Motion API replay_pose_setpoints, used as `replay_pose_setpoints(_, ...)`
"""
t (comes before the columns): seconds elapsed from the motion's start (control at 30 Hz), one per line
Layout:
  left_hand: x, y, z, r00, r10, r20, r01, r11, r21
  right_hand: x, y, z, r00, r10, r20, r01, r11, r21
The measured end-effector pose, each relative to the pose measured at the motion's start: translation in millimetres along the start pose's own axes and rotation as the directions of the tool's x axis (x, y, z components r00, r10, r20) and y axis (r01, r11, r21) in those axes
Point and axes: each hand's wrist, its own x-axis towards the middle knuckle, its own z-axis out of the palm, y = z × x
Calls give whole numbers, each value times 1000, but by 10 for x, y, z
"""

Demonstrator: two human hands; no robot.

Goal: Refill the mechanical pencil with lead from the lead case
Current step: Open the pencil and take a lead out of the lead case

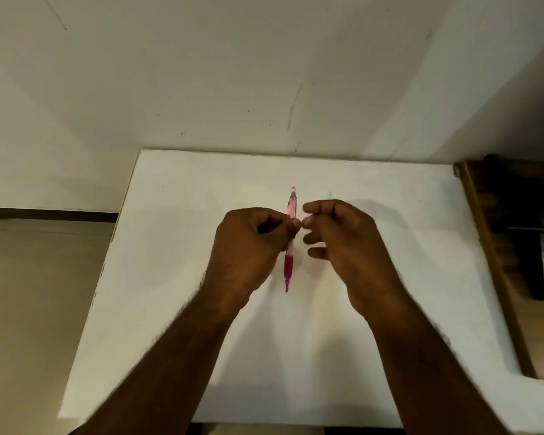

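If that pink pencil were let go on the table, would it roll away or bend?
The pencil looks like slim, rigid clear plastic, so it probably won't bend. Its round barrel could roll on the smooth white table, though the darker grip may slow it. The left hand pinches it easily, suggesting it's light.

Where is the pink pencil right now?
In the head view, the pink pencil is mid-frame above the white table, held in the left hand, with the right hand close beside it.

Left hand (252, 246) pinches pink pencil (290, 243); right hand (343, 243) curls beside it.
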Motion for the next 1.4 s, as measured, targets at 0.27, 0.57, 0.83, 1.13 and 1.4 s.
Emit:
replay_pose_setpoints(0.27,-82,9,13,994,24,109,-38,991,129,87,-10,46,998,16,-59,-9,993,116)
replay_pose_setpoints(0.57,-75,13,-22,987,-12,158,-8,992,126,187,15,42,990,43,-134,7,936,352)
replay_pose_setpoints(0.83,-33,-52,-45,993,-5,117,-10,992,129,213,266,74,972,-169,-164,30,781,-623)
replay_pose_setpoints(1.13,-2,-97,-59,990,-49,129,32,991,128,226,205,47,941,-231,-248,27,780,-625)
replay_pose_setpoints(1.4,3,-74,-45,989,-59,137,38,987,157,206,53,-21,1000,6,-1,-6,994,-110)
